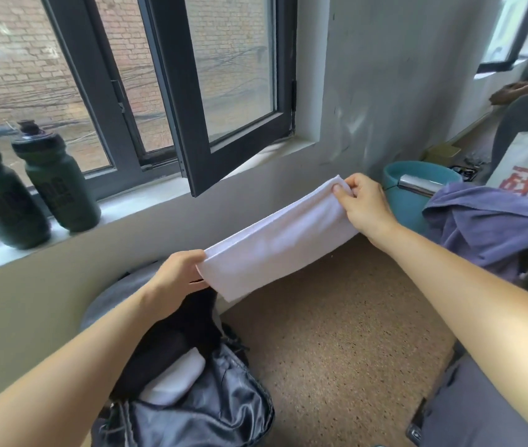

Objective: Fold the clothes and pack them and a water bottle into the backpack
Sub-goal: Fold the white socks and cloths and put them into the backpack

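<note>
Presently, head view: left hand and right hand each pinch one end of a folded white cloth, held stretched in the air, up and right of the open backpack. Backpack contains a black garment and a white folded item. Two green water bottles stand on the windowsill

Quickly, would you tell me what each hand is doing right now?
Left hand: grips one end of the folded white cloth.
Right hand: pinches the cloth's other end.
</note>
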{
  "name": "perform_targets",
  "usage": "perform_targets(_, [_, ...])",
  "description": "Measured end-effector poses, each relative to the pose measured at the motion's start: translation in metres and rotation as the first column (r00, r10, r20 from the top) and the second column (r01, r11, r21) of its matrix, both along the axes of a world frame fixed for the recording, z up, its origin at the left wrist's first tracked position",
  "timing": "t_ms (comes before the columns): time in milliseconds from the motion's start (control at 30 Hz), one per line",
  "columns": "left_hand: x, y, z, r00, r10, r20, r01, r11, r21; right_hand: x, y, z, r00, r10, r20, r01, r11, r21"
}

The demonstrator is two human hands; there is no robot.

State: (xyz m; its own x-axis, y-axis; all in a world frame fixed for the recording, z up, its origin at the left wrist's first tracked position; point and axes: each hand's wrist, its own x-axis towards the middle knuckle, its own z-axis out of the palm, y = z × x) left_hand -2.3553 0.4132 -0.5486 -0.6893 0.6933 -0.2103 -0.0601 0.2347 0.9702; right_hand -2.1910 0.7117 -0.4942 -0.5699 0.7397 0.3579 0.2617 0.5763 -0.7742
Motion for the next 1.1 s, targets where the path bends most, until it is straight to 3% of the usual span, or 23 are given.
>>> perform_targets(233, [0.007,-0.002,0.023,0.910,0.158,0.383,-0.213,0.972,0.105,-0.008,-0.015,0.002,0.996,0.090,-0.011,-0.090,0.995,-0.045])
perform_targets(400, [0.007,-0.003,0.021,0.835,0.124,0.536,-0.196,0.977,0.080,-0.014,-0.022,-0.003,0.998,0.050,-0.049,-0.059,0.980,-0.192])
perform_targets(467, [0.004,-0.006,0.021,0.843,0.094,0.530,-0.139,0.989,0.046,-0.015,-0.020,-0.003,0.997,0.016,-0.072,-0.033,0.969,-0.245])
perform_targets(600, [0.009,-0.002,0.014,0.929,0.039,0.367,-0.026,0.999,-0.042,-0.015,-0.017,-0.002,0.997,-0.005,-0.082,-0.018,0.961,-0.277])
perform_targets(800, [0.010,0.010,0.007,0.933,0.272,0.234,-0.264,0.962,-0.065,-0.005,-0.017,0.001,0.998,0.036,-0.052,-0.046,0.980,-0.195])
perform_targets(900, [0.008,0.011,0.004,0.911,0.392,-0.126,-0.393,0.919,0.015,-0.002,-0.019,-0.003,0.997,0.051,0.049,-0.046,0.994,-0.099])
perform_targets(967, [0.008,0.010,0.002,0.821,0.403,-0.405,-0.431,0.902,0.024,-0.004,-0.024,-0.006,0.995,0.044,0.087,-0.038,0.997,-0.062])
perform_targets(1100, [0.009,0.006,0.005,0.771,0.427,-0.473,-0.485,0.874,-0.002,-0.008,-0.034,-0.006,0.993,0.045,0.109,-0.037,0.997,-0.074])
